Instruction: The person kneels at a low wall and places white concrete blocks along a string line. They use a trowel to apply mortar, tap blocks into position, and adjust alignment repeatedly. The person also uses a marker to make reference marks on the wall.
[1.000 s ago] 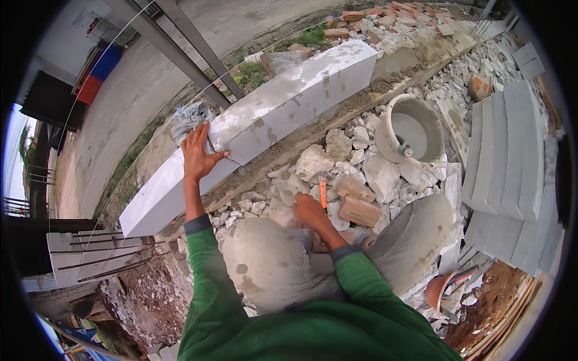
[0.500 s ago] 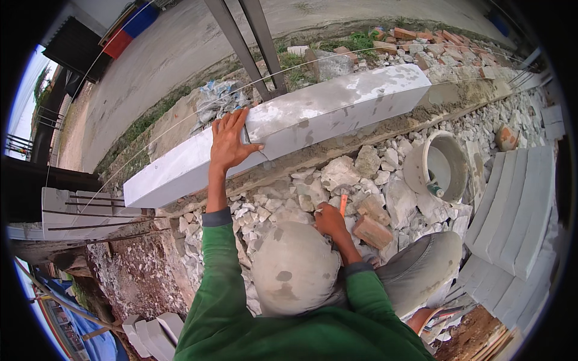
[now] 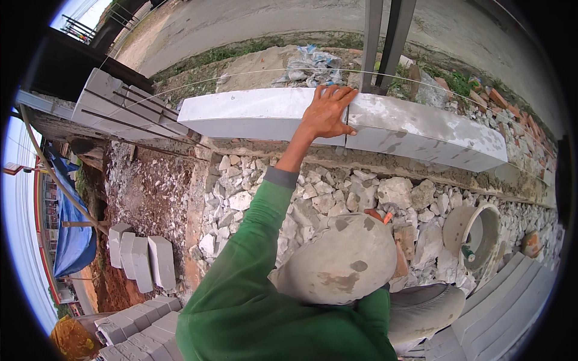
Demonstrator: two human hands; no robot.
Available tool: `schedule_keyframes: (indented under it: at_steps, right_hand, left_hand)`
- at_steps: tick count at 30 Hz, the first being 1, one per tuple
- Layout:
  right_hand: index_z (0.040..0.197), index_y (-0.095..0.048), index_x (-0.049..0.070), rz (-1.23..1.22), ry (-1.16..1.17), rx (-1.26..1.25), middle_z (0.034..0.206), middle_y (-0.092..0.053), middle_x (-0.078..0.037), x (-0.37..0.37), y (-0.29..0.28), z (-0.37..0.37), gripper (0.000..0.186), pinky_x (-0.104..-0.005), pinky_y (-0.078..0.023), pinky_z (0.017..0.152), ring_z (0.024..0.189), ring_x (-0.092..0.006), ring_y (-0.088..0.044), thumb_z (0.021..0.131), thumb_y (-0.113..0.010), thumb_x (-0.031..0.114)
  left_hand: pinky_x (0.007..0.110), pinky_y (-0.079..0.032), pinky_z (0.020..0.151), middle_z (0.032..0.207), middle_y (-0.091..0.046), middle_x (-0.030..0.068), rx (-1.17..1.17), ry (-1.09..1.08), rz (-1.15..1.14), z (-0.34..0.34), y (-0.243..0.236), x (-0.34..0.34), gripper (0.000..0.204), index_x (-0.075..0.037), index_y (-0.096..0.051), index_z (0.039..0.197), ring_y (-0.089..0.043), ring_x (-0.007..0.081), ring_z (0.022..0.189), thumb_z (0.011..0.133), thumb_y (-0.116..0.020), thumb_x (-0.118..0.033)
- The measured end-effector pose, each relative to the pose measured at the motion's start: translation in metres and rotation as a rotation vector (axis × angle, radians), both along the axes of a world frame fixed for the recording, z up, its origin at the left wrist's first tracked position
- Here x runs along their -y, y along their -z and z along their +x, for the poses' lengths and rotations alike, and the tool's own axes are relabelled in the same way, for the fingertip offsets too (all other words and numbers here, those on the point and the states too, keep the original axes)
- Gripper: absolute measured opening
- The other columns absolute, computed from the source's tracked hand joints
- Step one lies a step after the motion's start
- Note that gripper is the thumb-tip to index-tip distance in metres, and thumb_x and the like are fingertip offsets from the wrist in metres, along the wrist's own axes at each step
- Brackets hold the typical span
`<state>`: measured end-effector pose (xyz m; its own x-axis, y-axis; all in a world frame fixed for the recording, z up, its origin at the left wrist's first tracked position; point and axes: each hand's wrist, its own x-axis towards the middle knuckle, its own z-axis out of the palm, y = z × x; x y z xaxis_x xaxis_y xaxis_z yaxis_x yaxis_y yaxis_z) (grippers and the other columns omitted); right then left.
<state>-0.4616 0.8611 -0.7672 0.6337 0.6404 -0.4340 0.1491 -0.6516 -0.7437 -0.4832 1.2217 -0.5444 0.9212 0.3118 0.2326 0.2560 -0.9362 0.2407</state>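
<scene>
We're steadying the kerb block (image 3: 265, 111) w/ left hand (image 3: 328, 111) spread flat on top; right hand hidden, so can't tell its grip; next needs aligning the joint.

A person in a green long-sleeved shirt and grey hat crouches over broken stone rubble (image 3: 325, 192). Their left hand (image 3: 327, 113) lies flat, fingers spread, on top of a long white concrete kerb block (image 3: 253, 111), at the joint with the next block (image 3: 421, 129). The right hand is mostly hidden behind the hat, beside an orange-handled tool (image 3: 387, 217). A grey bucket (image 3: 478, 237) lies tipped on the rubble nearby.
</scene>
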Motion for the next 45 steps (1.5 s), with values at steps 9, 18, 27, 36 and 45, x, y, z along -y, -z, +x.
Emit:
schedule_keyframes:
  at_steps: [9,18,27,36,45]
  right_hand:
    - [0.124,-0.069,0.0,0.003,0.133,-0.103,0.107,-0.077,-0.025,-0.004,-0.002,-0.006,0.04,-0.048,-0.055,0.094,0.106,-0.041,-0.073,0.091,-0.068,0.022]
    - [0.126,-0.067,-0.001,-0.113,0.081,0.051,0.113,-0.073,-0.03,-0.014,-0.051,-0.012,0.04,-0.0504,-0.055,0.095,0.11,-0.0435,-0.071,0.092,-0.062,0.019]
    - [0.112,-0.065,-0.003,-0.092,0.09,-0.005,0.115,-0.07,-0.029,-0.014,-0.063,-0.012,0.027,-0.058,-0.054,0.094,0.11,-0.0477,-0.068,0.094,-0.059,0.016]
    - [0.108,-0.065,-0.006,-0.055,0.137,-0.048,0.111,-0.07,-0.032,-0.015,-0.066,-0.012,0.025,-0.0573,-0.054,0.093,0.11,-0.049,-0.068,0.091,-0.058,0.012]
    - [0.109,-0.067,-0.002,-0.061,0.126,0.009,0.111,-0.07,-0.029,-0.017,-0.059,-0.015,0.026,-0.0574,-0.053,0.093,0.108,-0.0491,-0.067,0.094,-0.061,0.02]
  left_hand:
    - [0.059,-0.025,0.126,0.16,-0.05,0.0131,-0.004,-0.011,0.017,0.001,-0.002,0.002,0.116,-0.016,-0.043,0.162,-0.041,0.0379,0.15,0.064,-0.094,-0.049]
    - [0.051,-0.027,0.125,0.159,-0.052,0.0126,-0.047,-0.002,0.023,0.006,-0.012,0.009,0.114,-0.012,-0.046,0.16,-0.042,0.0379,0.148,0.062,-0.096,-0.043]
    - [0.05,-0.024,0.125,0.157,-0.053,0.0129,-0.066,-0.011,0.032,0.009,-0.012,0.009,0.114,-0.01,-0.048,0.159,-0.044,0.0361,0.147,0.061,-0.097,-0.041]
    - [0.052,-0.023,0.126,0.158,-0.051,0.0154,-0.07,-0.002,0.041,0.008,-0.01,0.008,0.116,-0.013,-0.044,0.162,-0.042,0.037,0.149,0.062,-0.096,-0.042]
    - [0.053,-0.024,0.125,0.161,-0.048,0.0185,-0.073,0.04,0.067,0.008,-0.007,0.005,0.113,-0.011,-0.043,0.162,-0.04,0.0371,0.151,0.066,-0.094,-0.04]
